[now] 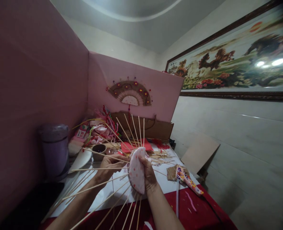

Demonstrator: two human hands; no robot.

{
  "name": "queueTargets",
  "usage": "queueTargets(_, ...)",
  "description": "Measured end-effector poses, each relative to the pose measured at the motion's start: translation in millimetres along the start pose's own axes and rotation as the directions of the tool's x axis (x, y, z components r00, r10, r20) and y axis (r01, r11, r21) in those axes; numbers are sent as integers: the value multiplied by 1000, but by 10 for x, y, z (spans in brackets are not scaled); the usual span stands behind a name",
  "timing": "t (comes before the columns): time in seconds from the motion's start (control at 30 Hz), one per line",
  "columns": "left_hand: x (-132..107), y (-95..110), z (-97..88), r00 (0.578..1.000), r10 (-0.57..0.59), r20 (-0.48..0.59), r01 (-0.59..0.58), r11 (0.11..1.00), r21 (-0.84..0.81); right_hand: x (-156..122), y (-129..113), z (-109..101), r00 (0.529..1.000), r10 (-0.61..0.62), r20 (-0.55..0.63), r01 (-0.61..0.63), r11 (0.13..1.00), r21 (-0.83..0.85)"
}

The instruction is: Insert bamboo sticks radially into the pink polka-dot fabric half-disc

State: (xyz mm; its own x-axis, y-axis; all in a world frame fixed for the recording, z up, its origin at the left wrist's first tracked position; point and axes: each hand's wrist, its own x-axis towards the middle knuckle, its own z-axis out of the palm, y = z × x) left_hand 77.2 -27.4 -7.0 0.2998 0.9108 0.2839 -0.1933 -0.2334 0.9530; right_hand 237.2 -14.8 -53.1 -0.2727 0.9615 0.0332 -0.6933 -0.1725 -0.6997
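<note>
My right hand [149,174] is closed on a half-round piece [136,175], white to pale pink with pinkish dots, its thumb lying over the front near the straight edge. Thin wooden sticks [107,168] fan out from the piece's curved edge, up, left and down toward me. At that curved edge my left hand [114,164] is closed, its fingertips pinched around the inner end of one stick. The exact grip is partly hidden by the fingers and the piece. Both hands hold the work up above the table.
A finished fan [130,91] hangs on the pink board behind. A flower-patterned glue gun [190,182] lies at the right on the red cloth [170,204]. Loose sticks [160,155], a dark-filled cup [99,151], coloured yarn [101,129] and a purple bin [55,150] stand around.
</note>
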Motion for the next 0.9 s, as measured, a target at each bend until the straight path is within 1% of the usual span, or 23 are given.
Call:
queueTargets(0.07,-5,-4,1,1000,6,13,-6,1000,6,-20,1,-14,1000,24,6,-24,999,27)
queueTargets(0.2,-8,-12,10,1000,7,-7,-6,1000,13,-43,-17,-9,997,71,36,-73,996,58)
queueTargets(0.27,-6,-14,18,1000,15,-23,-15,1000,14,-37,-29,3,997,66,46,-69,996,58)
queueTargets(0.5,-4,-11,45,997,27,-69,-21,995,93,-27,-37,15,999,9,45,-12,998,67)
queueTargets(0.57,-4,-3,44,997,17,-78,-9,996,94,-35,-37,15,998,8,55,-12,997,72)
queueTargets(0.63,-1,14,30,998,9,-66,-2,995,104,-40,-44,12,998,19,54,-23,997,78)
queueTargets(0.7,8,40,-9,1000,-12,-20,14,991,131,-39,-60,4,999,24,43,-28,996,90)
queueTargets(0.77,23,69,-88,997,-72,28,67,984,166,-36,-82,-10,999,19,36,-23,995,97)
queueTargets(0.83,42,97,-213,989,-137,56,124,974,188,-36,-104,-28,999,19,46,-23,995,97)
queueTargets(0.9,61,118,-374,983,-168,76,151,970,188,-39,-122,-42,998,21,56,-27,995,95)
